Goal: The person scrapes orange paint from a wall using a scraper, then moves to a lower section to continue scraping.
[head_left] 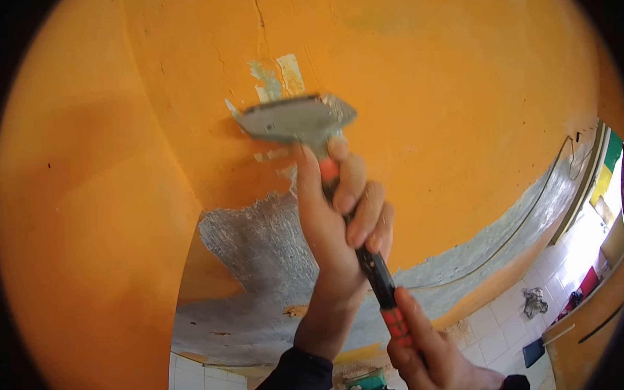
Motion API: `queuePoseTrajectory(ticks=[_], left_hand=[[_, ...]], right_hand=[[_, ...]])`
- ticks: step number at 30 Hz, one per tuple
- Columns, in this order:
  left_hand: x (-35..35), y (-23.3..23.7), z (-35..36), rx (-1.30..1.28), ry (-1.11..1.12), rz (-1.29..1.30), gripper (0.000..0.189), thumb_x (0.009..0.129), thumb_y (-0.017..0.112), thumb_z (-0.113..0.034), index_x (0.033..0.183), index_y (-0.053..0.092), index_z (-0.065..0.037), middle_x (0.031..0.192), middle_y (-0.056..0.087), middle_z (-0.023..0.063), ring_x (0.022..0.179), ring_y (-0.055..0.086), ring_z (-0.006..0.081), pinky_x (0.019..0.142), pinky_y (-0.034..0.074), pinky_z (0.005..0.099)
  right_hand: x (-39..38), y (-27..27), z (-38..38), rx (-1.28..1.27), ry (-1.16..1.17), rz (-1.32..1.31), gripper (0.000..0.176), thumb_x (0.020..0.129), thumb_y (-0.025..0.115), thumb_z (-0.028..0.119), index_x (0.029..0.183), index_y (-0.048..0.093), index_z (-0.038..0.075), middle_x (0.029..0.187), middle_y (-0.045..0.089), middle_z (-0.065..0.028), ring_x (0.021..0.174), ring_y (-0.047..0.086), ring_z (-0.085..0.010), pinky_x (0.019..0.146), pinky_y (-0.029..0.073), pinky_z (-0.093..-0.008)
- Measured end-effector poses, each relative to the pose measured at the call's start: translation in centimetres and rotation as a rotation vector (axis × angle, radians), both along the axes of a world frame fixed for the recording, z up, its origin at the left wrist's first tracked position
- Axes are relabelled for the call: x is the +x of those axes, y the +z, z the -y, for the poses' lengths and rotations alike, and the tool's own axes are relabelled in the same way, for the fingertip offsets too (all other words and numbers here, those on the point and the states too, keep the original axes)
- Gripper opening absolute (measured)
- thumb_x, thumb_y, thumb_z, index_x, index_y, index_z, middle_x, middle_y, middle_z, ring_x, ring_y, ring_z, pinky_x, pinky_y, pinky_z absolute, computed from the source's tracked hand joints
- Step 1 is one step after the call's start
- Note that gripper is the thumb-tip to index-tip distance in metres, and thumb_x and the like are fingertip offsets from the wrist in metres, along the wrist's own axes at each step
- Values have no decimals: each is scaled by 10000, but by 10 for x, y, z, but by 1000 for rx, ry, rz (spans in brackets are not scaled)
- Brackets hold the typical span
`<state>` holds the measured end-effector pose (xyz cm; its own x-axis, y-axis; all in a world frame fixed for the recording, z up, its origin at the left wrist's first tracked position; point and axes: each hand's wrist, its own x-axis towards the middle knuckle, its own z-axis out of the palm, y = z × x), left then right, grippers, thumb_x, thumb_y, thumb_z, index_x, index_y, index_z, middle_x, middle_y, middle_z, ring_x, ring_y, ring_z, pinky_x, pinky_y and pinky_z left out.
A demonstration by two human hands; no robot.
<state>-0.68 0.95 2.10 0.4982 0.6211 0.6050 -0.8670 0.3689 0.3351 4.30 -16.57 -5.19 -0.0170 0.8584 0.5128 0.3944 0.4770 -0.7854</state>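
Note:
A long-handled scraper (299,120) with a wide grey head lies against or close to the orange painted surface (426,108). My left hand (343,214) is wrapped round the upper part of its black and red handle, just below the head, with the thumb along the side. Lower down, my right hand (427,356) grips the red and black end of the handle. Pale patches (290,74) of peeled paint show just above the scraper head. Below it, a bare grey area (262,238) has a ragged paint edge.
An orange wall (72,224) meets the painted surface along a corner at the left. White tiles (485,330) line the lower right, near a hanging cable (513,250), a dark pan-like object (534,353) and a bright window (604,192). A green object (366,381) shows at the bottom.

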Motion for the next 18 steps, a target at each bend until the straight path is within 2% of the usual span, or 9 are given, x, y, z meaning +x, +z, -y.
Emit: queuePoseTrajectory(ticks=[3, 5, 6, 9, 10, 11, 13, 16, 18], left_hand=[[-5, -12, 4, 1, -16, -33, 387, 988, 278, -481, 931, 426, -128, 546, 306, -64, 301, 254, 39, 266, 291, 192], [-4, -12, 2, -1, -73, 9, 385, 987, 288, -483, 930, 430, -129, 549, 303, -65, 306, 255, 39, 266, 287, 194], [-3, -12, -1, 5, -51, 11, 385, 986, 291, -482, 932, 435, -129, 548, 303, -65, 306, 258, 40, 265, 287, 193], [-4, -8, -2, -13, -14, 8, 386, 986, 296, -479, 944, 450, -128, 549, 304, -63, 305, 262, 43, 266, 295, 194], [-5, -10, -2, 3, -27, 19, 386, 987, 295, -479, 948, 454, -129, 552, 306, -63, 305, 261, 44, 266, 296, 194], [-5, -11, -3, 24, -42, 31, 387, 987, 295, -480, 952, 458, -130, 554, 307, -62, 305, 261, 45, 266, 297, 195], [-4, -14, -6, 46, -42, 50, 385, 988, 292, -478, 951, 457, -131, 556, 310, -62, 304, 260, 46, 264, 296, 196], [-5, -5, 1, 9, -42, 53, 385, 988, 290, -478, 950, 456, -133, 559, 313, -63, 305, 262, 46, 262, 297, 196], [-5, -5, 5, -34, -40, 58, 385, 987, 290, -479, 949, 456, -134, 559, 313, -63, 307, 265, 46, 264, 298, 194]], right_hand=[[1, 6, 0, -36, 27, -13, 578, 924, 362, -18, 1449, 118, -29, 1385, 406, -248, 771, 579, -174, 714, 475, -272], [-6, 1, -3, 5, -51, 132, 562, 924, 359, -17, 1437, 133, -50, 1391, 381, -267, 1117, 560, -269, 910, 427, -302], [-3, -1, -3, -47, 22, -12, 559, 922, 366, -11, 1429, 138, -64, 1393, 363, -284, 1316, 367, -295, 1021, 320, -308], [2, 7, -3, -6, 39, 1, 560, 924, 368, -6, 1432, 139, -59, 1390, 368, -283, 1321, 360, -293, 1017, 328, -308], [2, 11, 3, -103, 75, -50, 562, 925, 366, -9, 1435, 137, -55, 1391, 371, -279, 1150, 541, -263, 947, 398, -301], [3, 6, 3, -100, 75, -48, 562, 925, 366, -9, 1435, 137, -55, 1391, 371, -279, 1150, 541, -263, 947, 398, -301], [2, -2, -2, 112, -57, 214, 567, 926, 367, -3, 1440, 131, -51, 1398, 383, -252, 808, 582, -160, 778, 459, -264], [3, 11, 5, -39, 78, -43, 565, 930, 363, 4, 1442, 130, -49, 1400, 396, -223, 638, 442, -90, 633, 427, -229], [4, 7, 7, -48, 84, -78, 559, 934, 358, 12, 1444, 135, -43, 1389, 413, -212, 643, 448, -86, 619, 421, -227]])
